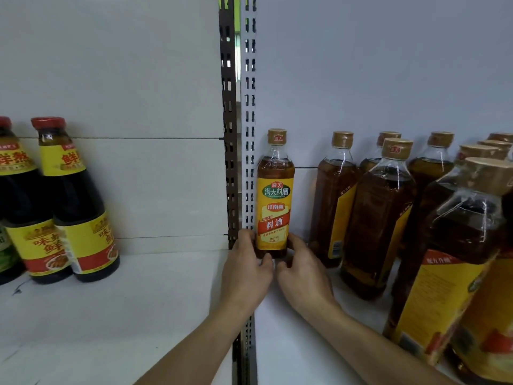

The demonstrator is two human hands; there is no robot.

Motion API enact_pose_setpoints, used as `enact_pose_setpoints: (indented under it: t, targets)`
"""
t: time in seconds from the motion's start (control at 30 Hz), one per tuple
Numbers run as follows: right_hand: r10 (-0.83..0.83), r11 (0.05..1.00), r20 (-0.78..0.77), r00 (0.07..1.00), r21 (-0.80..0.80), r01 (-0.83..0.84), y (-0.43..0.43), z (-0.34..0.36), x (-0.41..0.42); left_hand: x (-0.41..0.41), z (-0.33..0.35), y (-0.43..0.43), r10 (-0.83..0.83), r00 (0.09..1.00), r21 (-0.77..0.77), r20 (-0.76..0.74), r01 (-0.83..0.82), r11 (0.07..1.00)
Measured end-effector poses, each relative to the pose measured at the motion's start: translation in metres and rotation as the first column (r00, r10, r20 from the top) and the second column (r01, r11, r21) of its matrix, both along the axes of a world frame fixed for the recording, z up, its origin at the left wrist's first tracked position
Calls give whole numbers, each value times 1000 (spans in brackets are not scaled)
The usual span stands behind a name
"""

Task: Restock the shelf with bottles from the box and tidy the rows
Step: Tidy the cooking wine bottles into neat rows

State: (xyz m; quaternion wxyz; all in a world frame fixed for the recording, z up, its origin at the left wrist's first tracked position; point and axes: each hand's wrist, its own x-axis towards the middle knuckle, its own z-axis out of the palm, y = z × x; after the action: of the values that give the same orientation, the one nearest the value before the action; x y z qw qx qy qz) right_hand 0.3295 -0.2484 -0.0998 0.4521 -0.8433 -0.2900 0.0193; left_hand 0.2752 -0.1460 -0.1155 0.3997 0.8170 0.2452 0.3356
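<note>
My left hand and right hand, nearest the lens, form a grip clamped low on the cooking-wine bottle, upright at the back of the shelf beside the slotted post; I judge it full, heavy, rigid and slick, best held at the label.

1. We see soft, even, bright light on the white back panels; the right bay reads cooler, bluish-grey.
2. Small white glints sit on the shoulders of the amber bottles.
3. Faint shadows lie at the bottle bases.
4. The wide lens bends the edges: the dark sauce bottles lean, and the nearest bottle looks swollen and soft.
5. We find the centre bottle sharp, its label readable.
</note>
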Motion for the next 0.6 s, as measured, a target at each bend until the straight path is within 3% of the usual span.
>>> enact_pose_setpoints:
  t: [0.6]
  targets:
    - [4, 999, -26, 1000, 42, -3, 0, -1, 0, 0, -1, 0, -27, 1000, -11, 15, 27, 1000]
